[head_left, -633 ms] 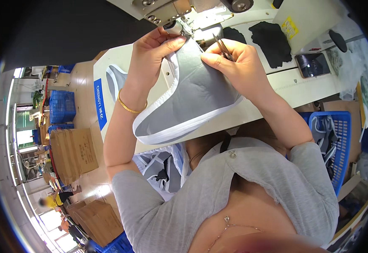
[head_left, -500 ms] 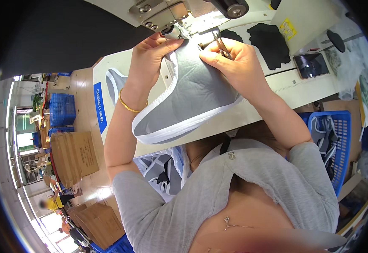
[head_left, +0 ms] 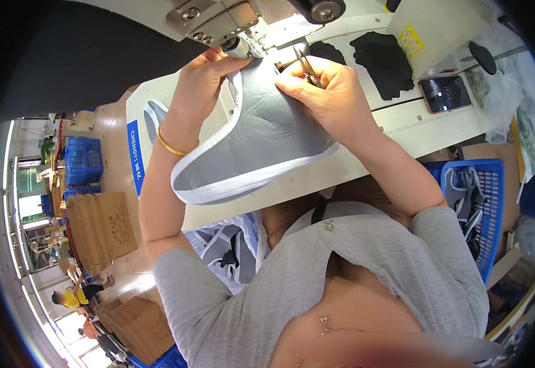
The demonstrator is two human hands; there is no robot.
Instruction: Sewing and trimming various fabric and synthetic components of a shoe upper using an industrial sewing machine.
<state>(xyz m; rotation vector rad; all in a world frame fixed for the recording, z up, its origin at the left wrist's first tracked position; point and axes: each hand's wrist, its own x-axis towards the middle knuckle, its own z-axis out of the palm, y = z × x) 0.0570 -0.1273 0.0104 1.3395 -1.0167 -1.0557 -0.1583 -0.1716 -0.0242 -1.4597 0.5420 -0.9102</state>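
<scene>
A grey fabric piece (head_left: pixel 261 126) with white binding along its edges lies under the head of a sewing machine (head_left: pixel 218 27), its top end at the needle area. My left hand (head_left: pixel 195 89) pinches the fabric's left edge close to the presser foot, thumb on top. On the other side, my right hand (head_left: pixel 329 95) grips the fabric between thumb and fingers. Small dark thread snips (head_left: pixel 308 69) are also tucked in that hand, tips pointing up toward the machine. The fabric's lower bound edge hangs toward me over the white table (head_left: pixel 231 213). My fingertips beneath the cloth are hidden.
Black fabric pieces (head_left: pixel 383 66) and a phone (head_left: pixel 444 94) lie right of the machine bed. A blue basket (head_left: pixel 493 227) with grey pieces stands lower right; similar grey pieces (head_left: pixel 224 245) sit below the table. Cardboard boxes (head_left: pixel 102 227), blue crates (head_left: pixel 83 161) and people are at left.
The whole view has shifted slightly, so the scene sits a little further left. Both hands keep their hold on the fabric at the machine, with hardly any movement relative to it.
</scene>
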